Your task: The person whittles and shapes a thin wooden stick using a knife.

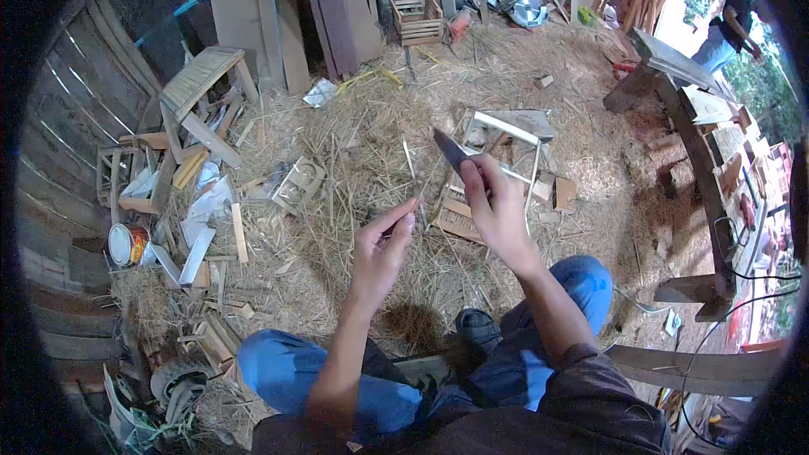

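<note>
One straw-strewn floor [602,168] fills the frame; one pale wooden frame [508,128] lies right of centre. Two hands sit apart mid-frame: the right hand's [497,204] grip wraps one knife [451,150], its blade jutting up-left beyond the fingers; the left hand's [384,254] grip pinches one thin sliver [420,190], protruding above the fingertips.
</note>
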Motion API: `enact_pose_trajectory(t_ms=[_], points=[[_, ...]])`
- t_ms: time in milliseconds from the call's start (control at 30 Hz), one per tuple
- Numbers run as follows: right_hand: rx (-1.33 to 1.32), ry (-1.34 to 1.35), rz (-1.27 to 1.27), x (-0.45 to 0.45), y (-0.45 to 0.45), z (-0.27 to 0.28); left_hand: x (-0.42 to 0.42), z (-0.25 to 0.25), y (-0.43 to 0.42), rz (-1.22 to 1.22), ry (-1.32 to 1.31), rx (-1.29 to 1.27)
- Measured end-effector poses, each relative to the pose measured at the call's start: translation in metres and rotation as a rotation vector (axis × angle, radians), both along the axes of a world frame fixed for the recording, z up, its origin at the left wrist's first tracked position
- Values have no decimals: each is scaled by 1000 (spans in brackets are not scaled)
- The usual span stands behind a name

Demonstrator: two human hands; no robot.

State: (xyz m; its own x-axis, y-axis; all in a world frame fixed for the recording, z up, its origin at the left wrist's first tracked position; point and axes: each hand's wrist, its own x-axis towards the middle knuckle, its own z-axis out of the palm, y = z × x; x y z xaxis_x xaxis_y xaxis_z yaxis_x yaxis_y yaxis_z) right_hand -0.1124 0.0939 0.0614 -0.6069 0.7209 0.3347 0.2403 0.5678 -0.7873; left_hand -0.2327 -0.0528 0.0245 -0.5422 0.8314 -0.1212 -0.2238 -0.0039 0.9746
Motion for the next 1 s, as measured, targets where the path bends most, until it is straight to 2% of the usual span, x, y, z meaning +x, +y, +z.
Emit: enact_pose_trajectory(t_ms=[167, 200, 300, 333, 467, 533, 633, 700, 833, 867, 967, 1000], points=[[-95, 21, 85, 1, -17, -7, 7, -4, 2, 22, -57, -16], [-44, 6, 102, 2, -9, -7, 7, -5, 0, 21, -85, -8], [-199, 83, -28, 6, 6, 3, 10, -2, -3, 13, 41, -24], [-71, 31, -82, 5, 13, -7, 12, -1, -6, 3, 71, -23], [103, -23, 215, 2, -21, -18, 11, -13, -7, 16, 98, -18], [52, -3, 117, 0, -19, -15, 9, -17, -8, 33, 49, -1], [-23, -25, -26, 3, -4, -6, 11, 5, -10, -3, 41, -124], [25, 39, -64, 3, 2, -10, 13, 3, -9, 16, 190, -69], [351, -110, 210, 4, -22, -19, 15, -9, -2, 104, 365, 4], [389, -61, 158, 3, -15, -24, 14, -10, -1, 106, 407, 15], [43, 42, -108, 7, 9, -2, 20, -1, -2, 97, 461, 29], [24, -29, -173, 8, 12, -2, 23, 2, -3, 80, 439, 24]])
